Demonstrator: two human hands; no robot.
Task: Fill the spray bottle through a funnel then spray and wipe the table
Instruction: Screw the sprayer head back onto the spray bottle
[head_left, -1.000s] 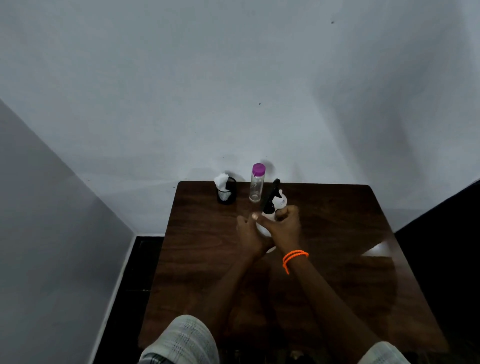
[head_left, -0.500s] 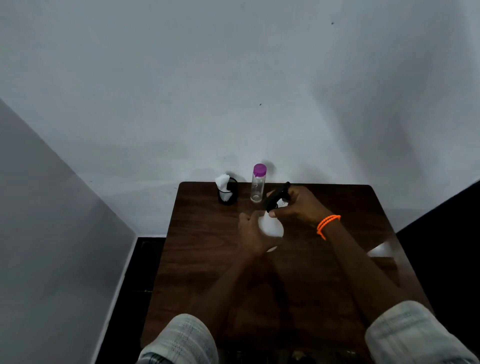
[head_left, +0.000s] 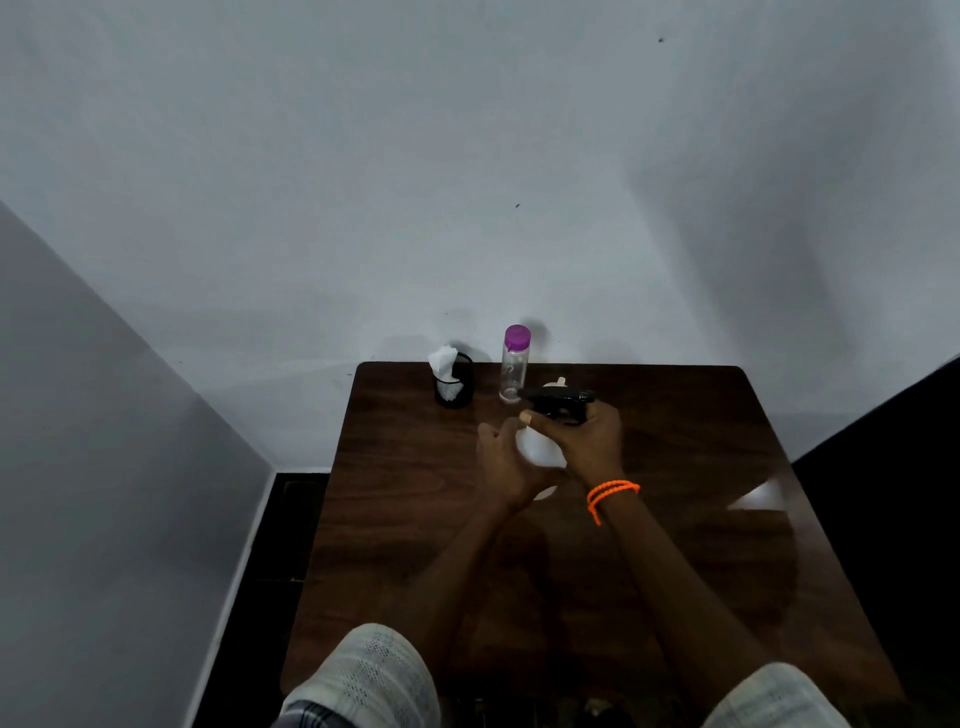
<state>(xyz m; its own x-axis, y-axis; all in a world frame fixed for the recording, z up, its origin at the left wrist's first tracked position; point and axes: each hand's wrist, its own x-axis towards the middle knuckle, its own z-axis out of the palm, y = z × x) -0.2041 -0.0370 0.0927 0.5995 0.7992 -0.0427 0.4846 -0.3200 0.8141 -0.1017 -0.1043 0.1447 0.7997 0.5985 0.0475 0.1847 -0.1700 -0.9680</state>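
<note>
Two hands meet over the middle of the dark wooden counter (head_left: 675, 519). The left hand (head_left: 506, 462) is curled around the white body of the spray bottle (head_left: 537, 449), steadying it where it stands. The right hand (head_left: 584, 436) is closed around the black trigger head (head_left: 558, 401) at the bottle's top, thumb laid across the neck, apparently twisting the head; whether it is coming off or going on cannot be told. Just behind the bottle stands a clear water bottle (head_left: 514, 369) with a purple cap, and to its left a black mesh cup (head_left: 454, 384) holding white tissue (head_left: 442, 358). A pale shape (head_left: 556, 384) behind the trigger head may be the funnel, but it is too hidden to be sure.

My worry is the twist: if the left hand's hold is loose, the light bottle could turn with the head or tip, and the right hand's knuckles sit near enough to the water bottle to knock it. A dip tube lifted out quickly could also drip on the counter
</note>
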